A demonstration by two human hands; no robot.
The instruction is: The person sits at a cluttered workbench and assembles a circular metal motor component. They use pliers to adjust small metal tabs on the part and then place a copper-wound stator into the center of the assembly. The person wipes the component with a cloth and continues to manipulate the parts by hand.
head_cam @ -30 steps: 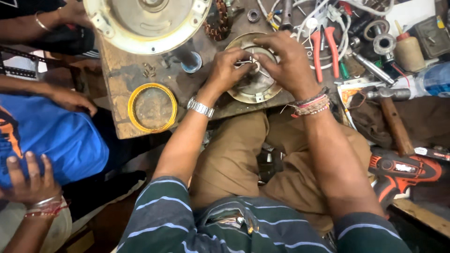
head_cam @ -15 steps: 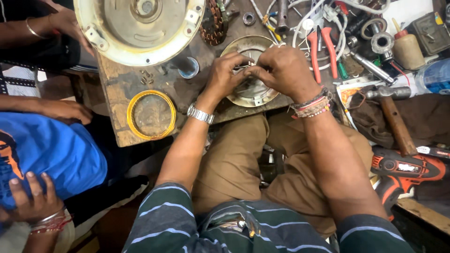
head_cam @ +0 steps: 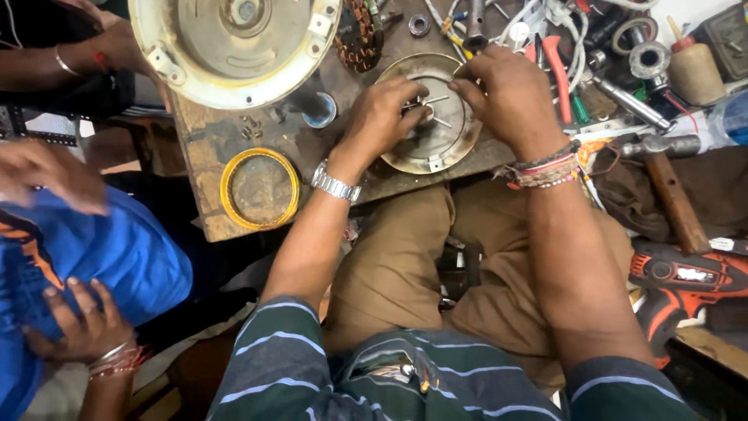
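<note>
I have both hands on the round metal cover [head_cam: 432,117] lying flat on the wooden tabletop [head_cam: 204,140] in front of my knees. My left hand [head_cam: 382,117] presses down on its middle, fingers curled and pinching the thin pins there, seemingly to steady them. My right hand [head_cam: 506,93] grips the far rim with its fingers pressed together, bracing the cover. A yellow ring [head_cam: 259,189] lies apart, left

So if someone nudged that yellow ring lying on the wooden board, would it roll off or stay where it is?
The yellow ring lies flat on the wooden board, so a nudge would probably slide it rather than roll it. It looks thin and hollow, so likely light. It sits near the board's front edge, so a firm push might tip it off.
</note>
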